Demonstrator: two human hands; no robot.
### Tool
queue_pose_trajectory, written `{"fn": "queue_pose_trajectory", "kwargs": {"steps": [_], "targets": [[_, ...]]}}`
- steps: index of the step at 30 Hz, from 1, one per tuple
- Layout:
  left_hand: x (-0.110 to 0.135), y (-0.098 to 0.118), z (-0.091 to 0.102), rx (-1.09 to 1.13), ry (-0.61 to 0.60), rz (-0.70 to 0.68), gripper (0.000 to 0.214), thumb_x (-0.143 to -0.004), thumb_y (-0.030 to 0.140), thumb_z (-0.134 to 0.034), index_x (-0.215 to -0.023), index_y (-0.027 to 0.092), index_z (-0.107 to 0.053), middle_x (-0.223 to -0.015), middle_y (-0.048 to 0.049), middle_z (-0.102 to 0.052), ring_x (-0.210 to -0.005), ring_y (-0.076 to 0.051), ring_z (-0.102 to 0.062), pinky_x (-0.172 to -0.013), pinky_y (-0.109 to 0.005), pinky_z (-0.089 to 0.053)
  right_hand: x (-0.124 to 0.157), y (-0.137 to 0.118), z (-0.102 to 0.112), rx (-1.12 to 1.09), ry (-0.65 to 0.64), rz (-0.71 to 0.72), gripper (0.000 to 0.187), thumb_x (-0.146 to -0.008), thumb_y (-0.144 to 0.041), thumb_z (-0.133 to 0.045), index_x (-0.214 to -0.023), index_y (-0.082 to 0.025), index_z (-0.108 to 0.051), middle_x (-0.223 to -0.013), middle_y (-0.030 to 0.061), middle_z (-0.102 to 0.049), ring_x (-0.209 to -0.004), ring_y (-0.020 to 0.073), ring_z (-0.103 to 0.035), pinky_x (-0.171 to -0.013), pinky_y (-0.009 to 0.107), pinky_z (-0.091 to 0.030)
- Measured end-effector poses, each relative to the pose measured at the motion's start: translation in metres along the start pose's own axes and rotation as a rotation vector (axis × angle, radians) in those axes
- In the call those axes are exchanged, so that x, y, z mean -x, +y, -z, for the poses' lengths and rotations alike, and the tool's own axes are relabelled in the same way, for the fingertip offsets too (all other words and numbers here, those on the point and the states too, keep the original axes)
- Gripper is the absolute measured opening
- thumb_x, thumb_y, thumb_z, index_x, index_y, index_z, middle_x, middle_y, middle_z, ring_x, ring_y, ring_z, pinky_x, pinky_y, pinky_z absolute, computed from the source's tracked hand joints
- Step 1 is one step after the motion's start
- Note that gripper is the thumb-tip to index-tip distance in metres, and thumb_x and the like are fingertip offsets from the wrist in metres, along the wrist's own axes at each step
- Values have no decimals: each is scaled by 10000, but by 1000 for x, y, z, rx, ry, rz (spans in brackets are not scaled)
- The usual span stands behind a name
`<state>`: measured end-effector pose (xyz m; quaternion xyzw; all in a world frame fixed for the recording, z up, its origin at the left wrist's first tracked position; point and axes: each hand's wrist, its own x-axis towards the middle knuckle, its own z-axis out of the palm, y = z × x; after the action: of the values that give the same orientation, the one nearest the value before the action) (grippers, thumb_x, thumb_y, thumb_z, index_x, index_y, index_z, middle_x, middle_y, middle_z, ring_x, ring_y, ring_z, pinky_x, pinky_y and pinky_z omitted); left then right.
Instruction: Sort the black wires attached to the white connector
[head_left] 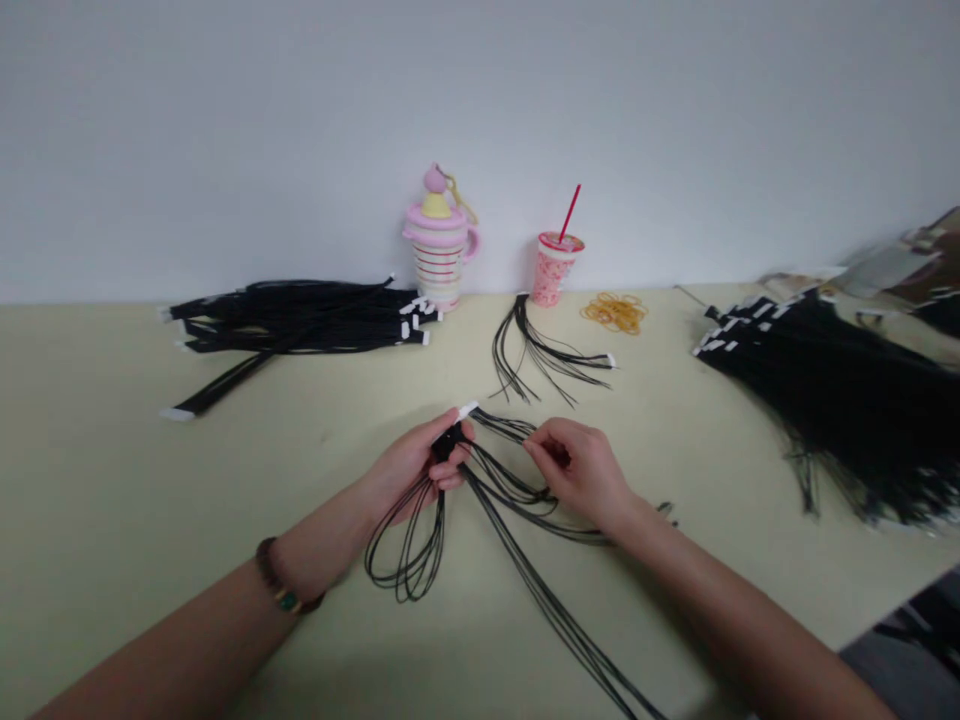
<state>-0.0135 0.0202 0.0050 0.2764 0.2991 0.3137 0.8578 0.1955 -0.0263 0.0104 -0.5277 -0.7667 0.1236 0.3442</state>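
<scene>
My left hand (420, 465) is closed around the folded end of a bundle of thin black wires (517, 545), pinching it near a white connector (467, 409). Loops of the wires hang below that hand and long strands trail toward the table's near edge. My right hand (581, 470) is closed too, its fingertips pinching several of the same black strands just right of the left hand. A beaded bracelet (281, 585) is on my left wrist.
On the pale table (112, 480) lie a stack of bundled black wires (300, 318) at back left, a loose wire set (540, 350) in the middle, and a big black pile (840, 390) at right. A pink toy cup (439, 240), a drink cup with a red straw (555, 265) and rubber bands (615, 312) stand by the wall.
</scene>
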Motion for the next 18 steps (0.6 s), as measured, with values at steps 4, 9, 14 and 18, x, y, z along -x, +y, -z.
{"fn": "queue_pose_trajectory", "kwargs": {"steps": [4,9,14,18], "targets": [[6,5,-3,122,50,104,180,-857,314,-537,-794,146,-520,-476,92,-328,-334,-6,-297,-334,-105,-282,-6,16,-1,123,102,-7,147,-860,-196,-476,-741,-156,-553,-691,28,-569,-611,123,-507,-568,230,-379],[8,5,-3,145,9,3,173,-857,319,-538,-834,148,-534,-560,59,-453,-340,1,-327,-351,-123,-322,-11,27,-2,152,166,41,153,-875,-192,-459,-760,-163,-555,-696,29,-577,-608,126,-519,-567,233,-404],[-3,-4,9,32,85,-113,267,-856,370,-523,-790,118,-579,-588,-8,-572,-331,-2,-303,-350,-136,-309,-16,4,17,50,351,44,104,-809,-245,-564,-869,-161,-566,-825,65,-583,-748,162,-548,-630,269,-439],[-8,-9,14,7,91,-119,275,-814,393,-578,-725,137,-624,-550,-10,-579,-335,-11,-314,-351,-139,-299,-9,-43,41,-392,225,77,200,-886,-347,-474,-901,-165,-558,-770,46,-594,-675,130,-558,-588,250,-447]]}}
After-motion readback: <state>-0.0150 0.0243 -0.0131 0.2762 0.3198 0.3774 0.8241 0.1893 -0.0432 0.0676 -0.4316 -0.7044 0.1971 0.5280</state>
